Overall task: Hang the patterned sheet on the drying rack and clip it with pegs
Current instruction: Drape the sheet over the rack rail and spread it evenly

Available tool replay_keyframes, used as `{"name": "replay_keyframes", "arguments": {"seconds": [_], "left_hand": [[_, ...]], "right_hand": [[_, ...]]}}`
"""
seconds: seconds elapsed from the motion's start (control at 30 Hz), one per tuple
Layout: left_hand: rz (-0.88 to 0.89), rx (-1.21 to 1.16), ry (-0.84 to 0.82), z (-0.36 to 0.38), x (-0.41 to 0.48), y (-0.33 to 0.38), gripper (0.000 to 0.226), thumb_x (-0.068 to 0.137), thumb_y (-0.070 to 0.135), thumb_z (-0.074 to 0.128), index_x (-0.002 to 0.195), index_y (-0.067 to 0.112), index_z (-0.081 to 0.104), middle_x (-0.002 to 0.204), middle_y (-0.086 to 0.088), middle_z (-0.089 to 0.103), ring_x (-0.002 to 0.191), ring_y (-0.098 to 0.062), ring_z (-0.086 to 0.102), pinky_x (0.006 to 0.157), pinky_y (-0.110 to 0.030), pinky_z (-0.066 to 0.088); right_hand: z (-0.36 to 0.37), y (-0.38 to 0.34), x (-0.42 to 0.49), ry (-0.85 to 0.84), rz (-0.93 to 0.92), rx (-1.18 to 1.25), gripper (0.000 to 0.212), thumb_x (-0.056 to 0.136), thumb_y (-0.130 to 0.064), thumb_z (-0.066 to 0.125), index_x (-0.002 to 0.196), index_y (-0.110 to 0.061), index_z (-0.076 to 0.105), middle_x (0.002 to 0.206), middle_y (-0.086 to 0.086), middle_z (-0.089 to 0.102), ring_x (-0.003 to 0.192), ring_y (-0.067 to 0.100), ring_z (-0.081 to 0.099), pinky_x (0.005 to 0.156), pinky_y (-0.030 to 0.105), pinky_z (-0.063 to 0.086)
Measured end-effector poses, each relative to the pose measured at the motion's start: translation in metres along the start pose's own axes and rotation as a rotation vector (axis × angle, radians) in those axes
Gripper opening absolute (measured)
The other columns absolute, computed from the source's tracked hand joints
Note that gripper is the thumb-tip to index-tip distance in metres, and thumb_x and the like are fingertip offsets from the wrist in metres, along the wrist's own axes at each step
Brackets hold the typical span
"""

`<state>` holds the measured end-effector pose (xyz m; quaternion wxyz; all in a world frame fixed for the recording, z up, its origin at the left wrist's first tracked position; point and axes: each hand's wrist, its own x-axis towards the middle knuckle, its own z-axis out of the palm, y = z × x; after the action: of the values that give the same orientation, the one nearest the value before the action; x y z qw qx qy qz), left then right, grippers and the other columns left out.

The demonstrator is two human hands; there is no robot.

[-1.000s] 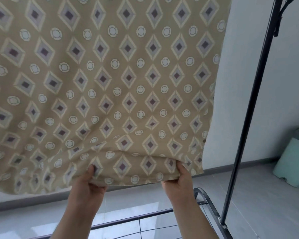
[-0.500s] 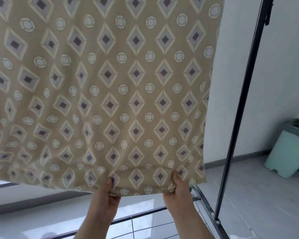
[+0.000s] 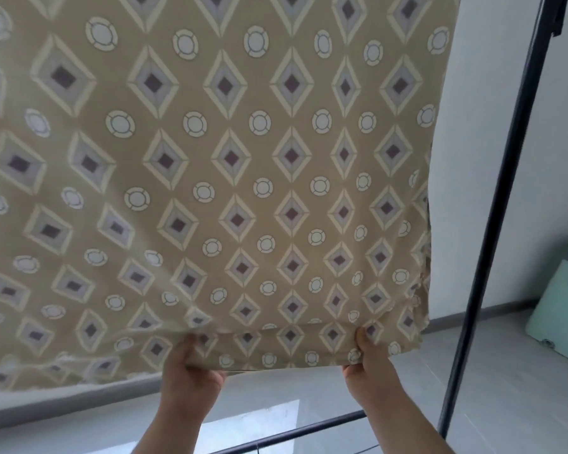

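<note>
Patterned sheet (image 3: 230,178): draped over drying rack (image 3: 492,244), hanging. Left hand (image 3: 191,378) and right hand (image 3: 369,365) pinch its bottom hem. Advice: tug evenly downward, smoothing wrinkles before pegging.

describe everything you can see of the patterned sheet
The patterned sheet is thin tan cloth printed with rows of cream-edged diamonds with dark centres, alternating with white rings. It hangs spread nearly flat and fills most of the view; its top runs out of frame, so what holds it up is unseen. The left hand and right hand each pinch its lower hem, thumbs on the near face. Its right edge is rumpled and hangs beside the rack's black pole, apart from it.
</note>
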<state>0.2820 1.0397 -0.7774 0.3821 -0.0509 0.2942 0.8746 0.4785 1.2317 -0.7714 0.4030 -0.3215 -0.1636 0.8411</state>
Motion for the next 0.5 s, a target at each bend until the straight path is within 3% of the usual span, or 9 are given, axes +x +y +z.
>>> {"name": "replay_keyframes", "arguments": {"seconds": [0.07, 0.17, 0.23, 0.27, 0.3, 0.37, 0.43, 0.47, 0.5], "left_hand": [[0.049, -0.078, -0.011, -0.019, 0.019, 0.037, 0.045, 0.032, 0.018, 0.086, 0.074, 0.026, 0.069, 0.072, 0.010, 0.071, 0.064, -0.010, 0.069, 0.062, -0.023, 0.053], [0.073, -0.143, -0.022, -0.030, 0.044, 0.068, 0.050, 0.035, 0.013, 0.084, 0.082, 0.025, 0.069, 0.076, 0.007, 0.072, 0.067, -0.010, 0.071, 0.058, -0.025, 0.055], [0.056, -0.130, 0.005, -0.031, 0.060, 0.076, 0.026, 0.058, 0.012, 0.080, 0.079, 0.023, 0.069, 0.073, 0.006, 0.072, 0.064, -0.008, 0.070, 0.054, -0.025, 0.056], [0.050, -0.142, 0.016, -0.031, 0.065, 0.079, 0.011, 0.077, 0.013, 0.070, 0.081, 0.023, 0.068, 0.072, 0.006, 0.072, 0.062, -0.008, 0.070, 0.053, -0.025, 0.056], [0.059, -0.160, 0.022, -0.034, 0.072, 0.081, 0.015, 0.090, 0.015, 0.057, 0.083, 0.023, 0.068, 0.072, 0.006, 0.072, 0.061, -0.008, 0.070, 0.052, -0.025, 0.056], [0.047, -0.162, 0.021, -0.040, 0.085, 0.079, 0.030, 0.097, 0.016, 0.047, 0.083, 0.021, 0.073, 0.076, 0.005, 0.074, 0.064, -0.008, 0.071, 0.053, -0.028, 0.058], [0.021, -0.148, -0.029, -0.041, 0.088, 0.079, 0.022, 0.091, 0.015, 0.060, 0.079, 0.018, 0.078, 0.081, 0.002, 0.076, 0.069, -0.009, 0.072, 0.058, -0.030, 0.060], [0.006, -0.142, -0.055, -0.039, 0.085, 0.080, 0.005, 0.079, 0.015, 0.074, 0.079, 0.018, 0.078, 0.080, 0.001, 0.076, 0.067, -0.009, 0.072, 0.056, -0.028, 0.059], [0.015, -0.131, -0.063, -0.043, 0.089, 0.082, 0.020, 0.063, 0.017, 0.087, 0.081, 0.018, 0.077, 0.077, 0.001, 0.075, 0.064, -0.009, 0.071, 0.053, -0.026, 0.058]], "right_hand": [[0.003, 0.002, 0.012, -0.030, 0.014, 0.054, 0.024, 0.097, -0.016, 0.057, 0.118, -0.021, 0.067, 0.108, 0.001, 0.075, 0.109, 0.019, 0.067, 0.106, 0.044, 0.045], [0.011, 0.017, 0.027, -0.063, -0.004, 0.103, 0.041, 0.086, -0.025, 0.070, 0.127, -0.028, 0.065, 0.116, -0.001, 0.072, 0.115, 0.019, 0.065, 0.101, 0.042, 0.046], [0.026, 0.043, 0.034, -0.078, -0.004, 0.120, 0.039, 0.071, -0.030, 0.082, 0.110, -0.029, 0.074, 0.099, -0.005, 0.075, 0.108, 0.015, 0.065, 0.110, 0.038, 0.037], [0.036, 0.060, 0.038, -0.084, 0.019, 0.122, 0.021, 0.074, -0.032, 0.079, 0.094, -0.027, 0.078, 0.093, -0.005, 0.075, 0.111, 0.016, 0.063, 0.113, 0.039, 0.033], [0.043, 0.078, 0.043, -0.089, 0.059, 0.097, 0.014, 0.079, -0.035, 0.073, 0.086, -0.024, 0.078, 0.092, -0.002, 0.075, 0.118, 0.017, 0.060, 0.115, 0.041, 0.029], [0.061, 0.116, 0.051, -0.094, 0.194, 0.007, 0.031, 0.083, -0.039, 0.065, 0.107, -0.020, 0.073, 0.115, 0.014, 0.068, 0.140, 0.026, 0.041, 0.120, 0.044, 0.019], [0.086, 0.151, 0.054, -0.153, 0.268, -0.071, 0.050, 0.089, -0.035, 0.060, 0.137, -0.020, 0.056, 0.146, 0.025, 0.046, 0.146, 0.036, 0.027, 0.121, 0.048, 0.018], [0.100, 0.165, 0.053, -0.209, 0.266, -0.062, 0.051, 0.088, -0.032, 0.061, 0.138, -0.022, 0.055, 0.146, 0.018, 0.050, 0.142, 0.034, 0.037, 0.119, 0.051, 0.023], [0.110, 0.176, 0.056, -0.237, 0.233, -0.050, 0.048, 0.087, -0.028, 0.063, 0.134, -0.022, 0.059, 0.138, 0.010, 0.059, 0.133, 0.029, 0.051, 0.115, 0.053, 0.030]]}}
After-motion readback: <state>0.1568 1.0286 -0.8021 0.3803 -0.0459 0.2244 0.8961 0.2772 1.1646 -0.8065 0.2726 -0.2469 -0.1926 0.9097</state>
